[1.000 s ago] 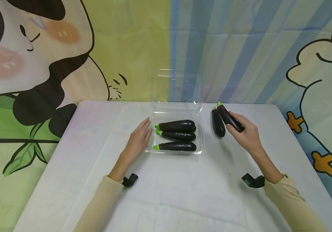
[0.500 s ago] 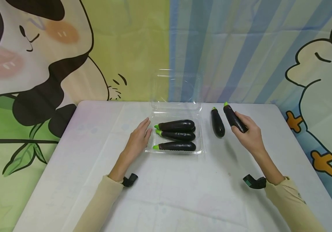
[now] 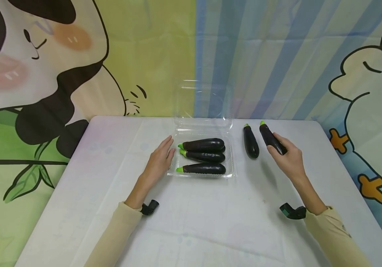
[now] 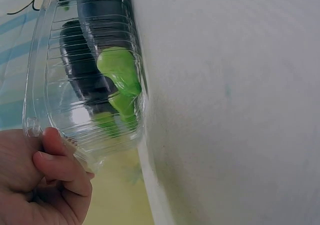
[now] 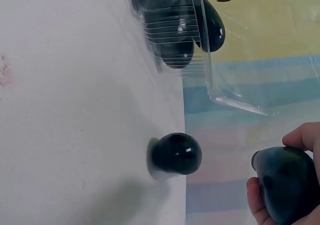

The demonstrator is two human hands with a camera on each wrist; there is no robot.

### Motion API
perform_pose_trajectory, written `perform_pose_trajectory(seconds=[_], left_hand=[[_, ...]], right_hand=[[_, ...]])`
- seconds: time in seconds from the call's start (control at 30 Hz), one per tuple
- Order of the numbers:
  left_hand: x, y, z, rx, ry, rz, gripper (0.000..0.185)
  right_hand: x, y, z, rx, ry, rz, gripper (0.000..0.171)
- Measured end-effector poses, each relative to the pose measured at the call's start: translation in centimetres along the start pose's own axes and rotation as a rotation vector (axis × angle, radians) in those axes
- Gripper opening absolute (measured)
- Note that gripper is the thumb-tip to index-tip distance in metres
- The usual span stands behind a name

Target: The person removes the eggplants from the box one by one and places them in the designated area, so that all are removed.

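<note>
Eggplant [image 3: 272, 138] sits in our right hand [image 3: 289, 159], fingers curled round its near, rounded end, green stem tip pointing far, on the right half of the white table [image 3: 211, 222], well right of the clear clamshell box [image 3: 204, 172]. We judge the step in hand to be setting it down beside the loose eggplant [image 3: 250, 141] that lies on the table just to its left, so we should keep it parallel to that one, lower the blunt end first, and let go only once it rests flat so it doesn't roll. Our left hand [image 3: 159, 160] lies with straight fingers against the box's left rim, holding nothing; best left there to steady the box. Three eggplants in the box [image 3: 204, 155] lie side by side, stems to the left, lid standing open at the far side. Against a second earlier, our held eggplant has shifted right and apart from the loose one, which it then overlapped; the left hand and box look unchanged.
</note>
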State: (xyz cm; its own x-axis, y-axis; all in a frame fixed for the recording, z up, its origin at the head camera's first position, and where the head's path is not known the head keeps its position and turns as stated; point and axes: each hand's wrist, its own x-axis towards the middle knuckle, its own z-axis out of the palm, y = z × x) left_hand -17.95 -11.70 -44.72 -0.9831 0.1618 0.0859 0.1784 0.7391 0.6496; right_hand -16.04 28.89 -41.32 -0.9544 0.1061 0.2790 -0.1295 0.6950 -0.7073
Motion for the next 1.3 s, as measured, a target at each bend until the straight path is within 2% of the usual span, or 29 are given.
perform_pose_trajectory(seconds=[0.2, 0.37, 0.67, 1.07, 1.2, 1.3], left_hand=[[0.0, 0.0, 0.0, 0.001, 0.005, 0.002, 0.049], [0.0, 0.0, 0.1, 0.0, 0.004, 0.001, 0.048], [0.0, 0.1, 0.0, -0.004, 0.003, -0.001, 0.049], [0.0, 0.0, 0.1, 0.003, 0.007, 0.009, 0.049], [0.0, -0.1, 0.1, 0.003, 0.004, 0.003, 0.049], [0.0, -0.2, 0.1, 0.002, 0.001, 0.001, 0.049]], right_hand=[[0.1, 0.5, 0.2, 0.002, 0.033, 0.03, 0.05], [0.4, 0.6, 0.2, -0.028, -0.023, 0.068, 0.056], [1.7, 0.8, 0.1, -0.056, -0.089, 0.027, 0.064], [2.9, 2.3, 0.9, -0.068, -0.174, 0.082, 0.065], [3.5, 2.9, 1.2, -0.082, -0.179, 0.072, 0.065], [3.8, 3.4, 1.4, -0.106, -0.214, 0.064, 0.066]])
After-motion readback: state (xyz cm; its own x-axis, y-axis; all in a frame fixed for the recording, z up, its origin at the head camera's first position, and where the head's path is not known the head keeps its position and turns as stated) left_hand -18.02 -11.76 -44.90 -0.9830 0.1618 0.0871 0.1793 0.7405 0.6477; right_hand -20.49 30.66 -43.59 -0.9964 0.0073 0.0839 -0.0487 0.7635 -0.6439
